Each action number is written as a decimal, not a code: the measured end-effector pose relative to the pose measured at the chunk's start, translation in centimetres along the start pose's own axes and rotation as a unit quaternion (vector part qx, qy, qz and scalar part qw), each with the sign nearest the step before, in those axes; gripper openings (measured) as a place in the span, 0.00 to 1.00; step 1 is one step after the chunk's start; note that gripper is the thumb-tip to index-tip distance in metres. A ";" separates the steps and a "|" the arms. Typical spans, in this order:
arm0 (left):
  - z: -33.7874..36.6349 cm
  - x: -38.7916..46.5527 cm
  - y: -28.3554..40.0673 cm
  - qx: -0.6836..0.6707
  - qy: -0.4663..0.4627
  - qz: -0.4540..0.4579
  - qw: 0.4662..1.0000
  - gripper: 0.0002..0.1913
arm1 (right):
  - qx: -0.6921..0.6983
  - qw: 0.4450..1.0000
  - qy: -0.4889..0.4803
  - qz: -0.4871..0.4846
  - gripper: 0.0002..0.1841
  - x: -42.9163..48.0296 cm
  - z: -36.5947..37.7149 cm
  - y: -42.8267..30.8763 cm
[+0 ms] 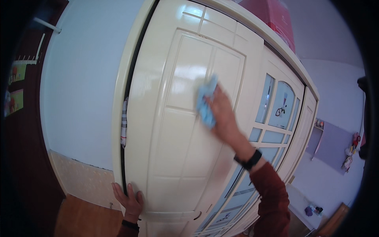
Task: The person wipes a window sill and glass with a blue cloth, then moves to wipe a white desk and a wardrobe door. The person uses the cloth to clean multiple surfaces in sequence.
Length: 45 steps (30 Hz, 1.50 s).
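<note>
My right hand (223, 115) presses a light blue cloth (205, 103) against the cream panelled sliding door (174, 142) of a wardrobe; hand and cloth are slightly blurred. A black watch or band is on that wrist, below it a dark red sleeve. Low on the left, my left hand (128, 198) rests with fingers spread on the wardrobe's left frame and door edge, holding nothing. A bit of checked fabric (124, 124) pokes out of the dark gap between frame and door.
Sliding doors with frosted glass panes (272, 137) stand to the right. A pink container (269, 17) sits on top of the wardrobe. A white desk (305, 204) with small items is at lower right, and a purple pegboard (331, 148) hangs above. Wooden floor (86, 219) shows at lower left.
</note>
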State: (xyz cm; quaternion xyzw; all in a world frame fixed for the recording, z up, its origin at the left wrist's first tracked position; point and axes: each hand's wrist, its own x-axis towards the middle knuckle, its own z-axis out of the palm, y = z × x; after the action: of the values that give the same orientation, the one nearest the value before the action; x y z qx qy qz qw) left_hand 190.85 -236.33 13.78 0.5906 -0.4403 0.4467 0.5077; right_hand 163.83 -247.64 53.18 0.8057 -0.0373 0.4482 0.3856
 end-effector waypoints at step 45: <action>2.1 19.2 17.6 -0.220 -0.039 0.068 0.972 0.41 | 0.197 0.973 -0.050 0.113 0.36 -13.4 1.7 -8.4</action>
State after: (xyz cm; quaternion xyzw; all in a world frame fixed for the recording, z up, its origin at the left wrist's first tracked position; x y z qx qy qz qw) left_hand 177.96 -241.40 36.01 0.4500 -0.5861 0.3493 0.5762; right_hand 160.44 -246.71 37.66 0.8778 -0.0584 0.4461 0.1642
